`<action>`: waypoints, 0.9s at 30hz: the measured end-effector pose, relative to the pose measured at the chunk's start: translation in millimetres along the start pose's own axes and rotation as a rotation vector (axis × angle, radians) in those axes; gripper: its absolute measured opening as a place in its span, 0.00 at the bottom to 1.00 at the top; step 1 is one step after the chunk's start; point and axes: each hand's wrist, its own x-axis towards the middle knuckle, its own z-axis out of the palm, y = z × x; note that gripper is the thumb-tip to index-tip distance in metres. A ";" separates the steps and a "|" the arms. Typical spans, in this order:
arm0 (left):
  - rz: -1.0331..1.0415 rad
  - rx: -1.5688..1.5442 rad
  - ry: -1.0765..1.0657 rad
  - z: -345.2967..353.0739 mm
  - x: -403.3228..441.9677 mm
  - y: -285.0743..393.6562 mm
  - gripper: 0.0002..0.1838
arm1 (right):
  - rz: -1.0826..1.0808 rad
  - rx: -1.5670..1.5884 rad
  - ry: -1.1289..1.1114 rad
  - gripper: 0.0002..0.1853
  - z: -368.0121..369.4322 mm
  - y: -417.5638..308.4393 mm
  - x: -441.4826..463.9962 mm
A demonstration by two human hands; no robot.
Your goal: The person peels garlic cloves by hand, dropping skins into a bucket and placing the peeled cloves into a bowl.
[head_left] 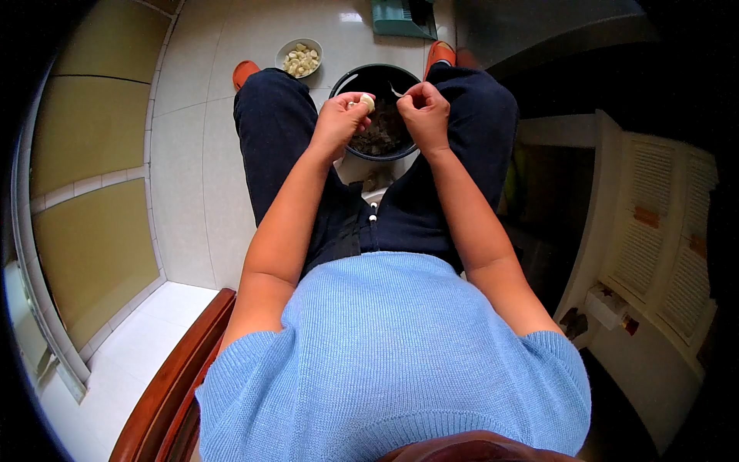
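Note:
My left hand (pixel 339 125) is closed around pale garlic cloves (pixel 368 102), held at the fingertips above the left part of a dark bucket (pixel 385 157). Across from it, my right hand (pixel 425 115) pinches a thin whitish strip that looks like garlic skin (pixel 396 92), over the bucket's right side. The two hands are apart. Dark, flaky scraps (pixel 377 140) lie inside the bucket, which stands between my legs. Beyond my left knee, a white bowl (pixel 321 55) on the floor holds many peeled garlic cloves (pixel 300 58).
A teal plastic object (pixel 402 19) stands on the tiled floor (pixel 185 154) past the bucket. Orange shoes (pixel 244 75) are on my feet. A reddish wooden chair part (pixel 173 381) is at lower left, and a pale louvred panel (pixel 647 223) at right.

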 end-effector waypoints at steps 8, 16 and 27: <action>0.023 -0.116 0.031 2.8 -2.6 8.0 0.14 | -0.035 -0.235 -0.061 0.06 3.2 8.5 -1.0; 0.070 -0.205 0.110 4.8 0.0 3.7 0.09 | -0.027 -0.266 -0.120 0.07 8.1 23.9 -3.8; 0.070 -0.269 0.145 7.3 0.0 2.1 0.09 | 0.001 -0.378 -0.127 0.08 8.6 18.9 -5.9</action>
